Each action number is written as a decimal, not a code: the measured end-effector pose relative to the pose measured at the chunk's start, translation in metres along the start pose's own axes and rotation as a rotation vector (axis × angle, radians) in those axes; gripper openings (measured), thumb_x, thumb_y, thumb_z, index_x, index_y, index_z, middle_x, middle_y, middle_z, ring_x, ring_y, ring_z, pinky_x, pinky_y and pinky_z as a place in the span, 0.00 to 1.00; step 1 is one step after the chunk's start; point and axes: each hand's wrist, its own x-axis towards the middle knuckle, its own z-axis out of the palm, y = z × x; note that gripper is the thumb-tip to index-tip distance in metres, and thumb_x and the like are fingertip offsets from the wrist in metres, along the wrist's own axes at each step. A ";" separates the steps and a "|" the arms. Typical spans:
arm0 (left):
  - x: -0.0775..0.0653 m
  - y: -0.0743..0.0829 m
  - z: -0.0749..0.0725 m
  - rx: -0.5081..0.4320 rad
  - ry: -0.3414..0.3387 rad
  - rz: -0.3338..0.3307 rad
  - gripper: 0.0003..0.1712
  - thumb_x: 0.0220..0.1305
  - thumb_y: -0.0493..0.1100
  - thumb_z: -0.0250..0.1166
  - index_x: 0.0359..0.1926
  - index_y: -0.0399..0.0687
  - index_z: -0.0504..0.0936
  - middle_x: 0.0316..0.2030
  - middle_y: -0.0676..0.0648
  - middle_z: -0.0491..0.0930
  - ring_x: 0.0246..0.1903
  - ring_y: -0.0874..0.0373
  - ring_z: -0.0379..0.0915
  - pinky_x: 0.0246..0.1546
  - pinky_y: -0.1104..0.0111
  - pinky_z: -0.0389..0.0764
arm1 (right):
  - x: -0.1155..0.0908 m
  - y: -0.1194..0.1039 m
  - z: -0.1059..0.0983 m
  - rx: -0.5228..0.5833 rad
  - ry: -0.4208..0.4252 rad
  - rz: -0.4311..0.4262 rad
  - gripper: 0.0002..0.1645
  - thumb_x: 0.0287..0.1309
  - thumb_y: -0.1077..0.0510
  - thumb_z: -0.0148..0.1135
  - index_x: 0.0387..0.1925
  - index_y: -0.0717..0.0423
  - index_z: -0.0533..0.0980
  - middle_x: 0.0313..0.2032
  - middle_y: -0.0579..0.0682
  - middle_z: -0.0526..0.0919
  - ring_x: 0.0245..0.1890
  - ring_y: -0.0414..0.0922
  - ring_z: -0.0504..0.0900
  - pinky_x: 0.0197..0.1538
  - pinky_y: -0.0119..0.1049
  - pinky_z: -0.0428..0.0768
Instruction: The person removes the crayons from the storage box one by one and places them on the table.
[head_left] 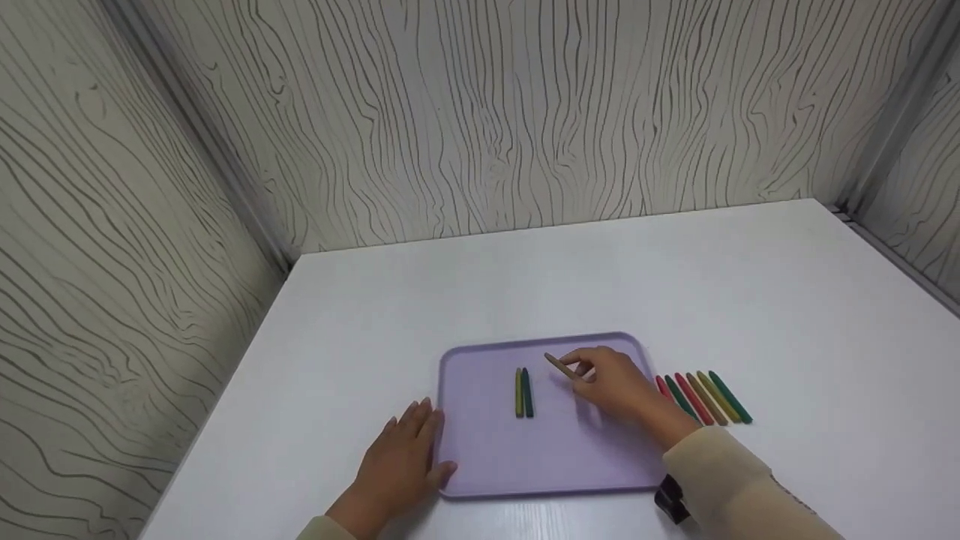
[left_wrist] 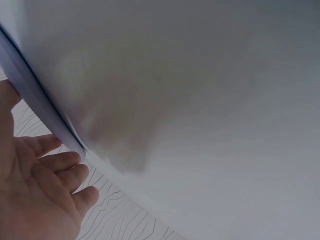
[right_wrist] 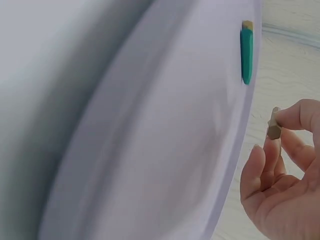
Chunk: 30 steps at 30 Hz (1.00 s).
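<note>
Above the right half of a purple tray (head_left: 480, 457), a right hand (head_left: 615, 382) pinches a brown crayon (head_left: 561, 366) between its thumb and fingertips. The crayon is tilted, its far end pointing away from the person and to the left; the right wrist view shows it clear of the tray's surface.

At the tray's left edge rests a left hand (head_left: 397, 461), grasping nothing, its fingers extended and relaxed along the outside of the rim and its thumb over the rim near the closest corner.

On the tray, near its middle, an olive crayon (head_left: 518, 394) and a dark green crayon (head_left: 529, 394) lie side by side, both pointing away from the person. Just beyond the tray's right side, a slanted row of crayons (head_left: 706, 399) in red, green, brown and yellow lies on the white table (head_left: 375, 315); the right arm hides part of it. Behind stands a wall (head_left: 525, 120) with a wood-grain pattern.
</note>
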 end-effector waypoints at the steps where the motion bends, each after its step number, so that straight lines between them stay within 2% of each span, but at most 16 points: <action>1: 0.000 0.000 0.000 0.002 -0.002 -0.002 0.42 0.63 0.61 0.59 0.67 0.36 0.64 0.67 0.36 0.60 0.66 0.40 0.55 0.63 0.46 0.60 | -0.001 0.002 -0.003 -0.003 0.006 -0.007 0.18 0.50 0.69 0.62 0.45 0.57 0.81 0.31 0.47 0.80 0.32 0.45 0.81 0.39 0.43 0.80; 4: 0.000 0.001 -0.001 0.003 -0.013 -0.014 0.42 0.62 0.61 0.59 0.67 0.37 0.64 0.68 0.37 0.60 0.67 0.41 0.54 0.63 0.47 0.59 | -0.005 0.009 -0.013 -0.007 0.022 -0.022 0.18 0.49 0.69 0.62 0.45 0.59 0.81 0.31 0.49 0.81 0.32 0.47 0.82 0.38 0.44 0.80; 8: 0.000 0.002 -0.002 -0.007 -0.021 -0.030 0.42 0.62 0.60 0.60 0.67 0.37 0.64 0.68 0.37 0.59 0.67 0.41 0.53 0.64 0.47 0.58 | -0.013 0.017 -0.025 -0.021 0.033 0.021 0.19 0.51 0.68 0.62 0.47 0.59 0.80 0.33 0.49 0.80 0.35 0.49 0.82 0.37 0.45 0.79; 14: 0.001 0.001 -0.001 -0.020 -0.014 -0.020 0.42 0.63 0.60 0.60 0.67 0.36 0.63 0.68 0.36 0.59 0.67 0.40 0.53 0.64 0.46 0.58 | -0.025 0.029 -0.044 -0.042 0.046 0.088 0.20 0.53 0.67 0.60 0.51 0.59 0.79 0.37 0.51 0.80 0.36 0.49 0.80 0.32 0.40 0.78; 23: 0.001 0.000 0.000 -0.025 -0.014 -0.015 0.42 0.63 0.60 0.60 0.67 0.35 0.64 0.67 0.35 0.60 0.66 0.39 0.54 0.63 0.45 0.58 | -0.043 0.052 -0.069 -0.060 0.089 0.091 0.19 0.56 0.66 0.61 0.51 0.62 0.78 0.34 0.51 0.80 0.33 0.47 0.83 0.28 0.36 0.77; 30: 0.000 0.000 0.001 -0.031 -0.018 -0.010 0.43 0.63 0.60 0.60 0.67 0.34 0.63 0.68 0.35 0.59 0.67 0.39 0.53 0.63 0.45 0.58 | -0.054 0.065 -0.084 -0.076 0.107 0.127 0.19 0.57 0.65 0.59 0.51 0.62 0.77 0.34 0.51 0.80 0.25 0.43 0.76 0.22 0.36 0.74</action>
